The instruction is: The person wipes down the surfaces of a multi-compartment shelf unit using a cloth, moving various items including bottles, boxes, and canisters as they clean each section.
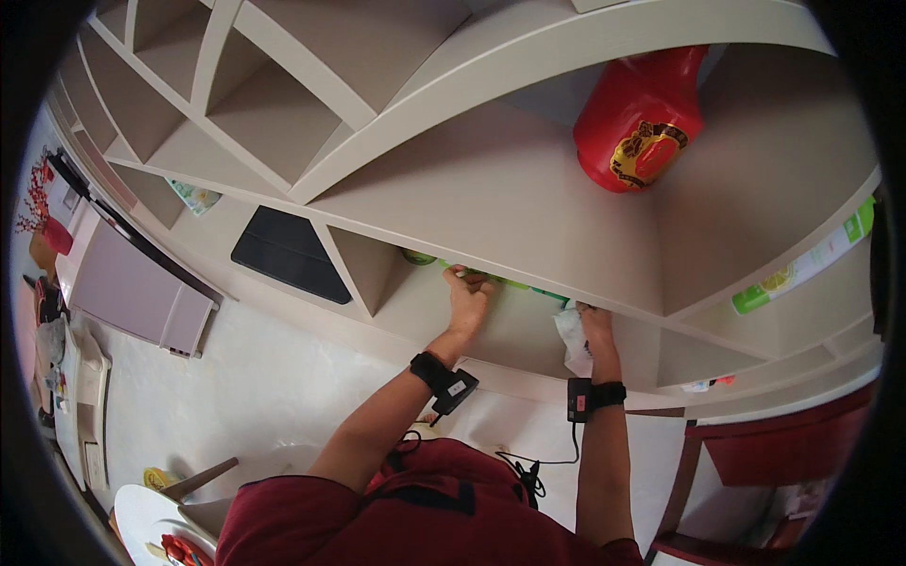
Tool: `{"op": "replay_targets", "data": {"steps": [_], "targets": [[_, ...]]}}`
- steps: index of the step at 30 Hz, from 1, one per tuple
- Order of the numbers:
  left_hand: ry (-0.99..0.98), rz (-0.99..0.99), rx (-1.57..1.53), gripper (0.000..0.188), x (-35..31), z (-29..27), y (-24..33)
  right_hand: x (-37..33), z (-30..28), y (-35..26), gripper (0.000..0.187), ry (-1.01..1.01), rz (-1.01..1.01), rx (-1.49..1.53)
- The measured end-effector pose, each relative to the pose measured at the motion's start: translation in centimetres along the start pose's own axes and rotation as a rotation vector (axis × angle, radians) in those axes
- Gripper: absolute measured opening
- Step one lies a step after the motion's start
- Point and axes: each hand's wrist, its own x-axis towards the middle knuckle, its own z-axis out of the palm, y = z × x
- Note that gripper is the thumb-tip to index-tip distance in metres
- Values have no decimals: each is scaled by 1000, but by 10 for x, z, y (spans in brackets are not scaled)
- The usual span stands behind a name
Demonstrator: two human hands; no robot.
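Note:
Both of my hands reach into a low compartment of the beige shelf unit (500, 208). My left hand (469, 294) has its fingers bent at a flat green item (510, 282) lying deep in the compartment; the upper board covers most of that item. What the fingertips pinch, if anything, is too small to tell. A crumpled white cloth-like piece (573, 341) hangs beside my right hand (595, 323), whose closed fingers are on its upper end and partly hidden under the board. Left of my left hand, a round green object (418, 257) shows in part.
A big red bottle-shaped container (637, 123) stands in the curved niche above. A green-and-white tube-like pack (802, 259) is at the right, and a black panel (290, 253) in the compartment to the left. Dark red furniture (793, 434) stands lower right; a white round stool (156, 524) lower left.

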Motion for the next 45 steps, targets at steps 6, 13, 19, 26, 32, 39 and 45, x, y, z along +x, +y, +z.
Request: {"op": "replay_targets", "data": {"steps": [6, 13, 19, 26, 32, 39, 45], "targets": [[-53, -110, -101, 46, 17, -5, 11, 15, -1, 18, 35, -68, 16, 18], [101, -85, -34, 46, 21, -35, -13, -7, -8, -25, 36, -226, 93, 203], [194, -102, -96, 58, 24, -51, -2, -9, -3, -13, 33, -87, -100, 88], [210, -120, -108, 58, -13, -29, 5, -15, -42, -9, 28, -71, 149, 322], [0, -180, -73, 41, -64, -6, -1, -66, -85, -12, 47, 16, 242, 911], [-635, -139, -128, 22, -124, 55, 8, -126, -105, -29, 46, -25, 361, 1236], [-850, -105, 70, 78, -196, 122, 23, -140, -98, -39, 29, -28, 242, 1087]]}}
